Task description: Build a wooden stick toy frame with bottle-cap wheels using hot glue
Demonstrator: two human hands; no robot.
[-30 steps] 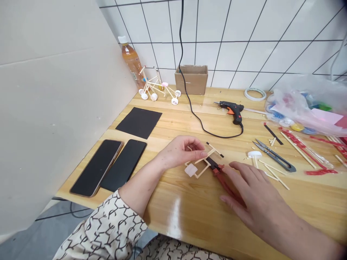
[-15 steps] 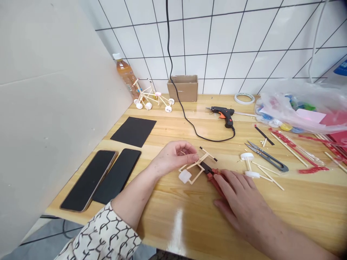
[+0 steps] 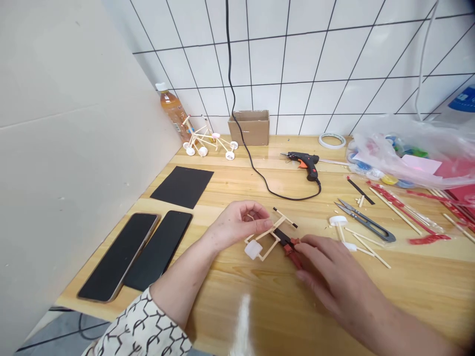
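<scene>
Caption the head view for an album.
Left hand pinching a small stick frame, right hand holding red-handled pliers, with a glue gun on the wooden table beyond them.

Two smartphones (image 3: 118, 257) lie at the bench's (image 3: 222, 316) front-left corner, a bottle (image 3: 172, 111) stands at its back-left, a cardboard box (image 3: 254, 135) and tape roll (image 3: 332, 146) line its back edge, and pliers (image 3: 290, 253) are before a glue gun (image 3: 310, 164).

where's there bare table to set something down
Bare wood shows between the black paper and cord; toward the near edge, between the left hand and right hand; and right of the right hand, nearer than the loose sticks. It's crowded beyond those, with scissors and bag, and around the pliers.
</scene>
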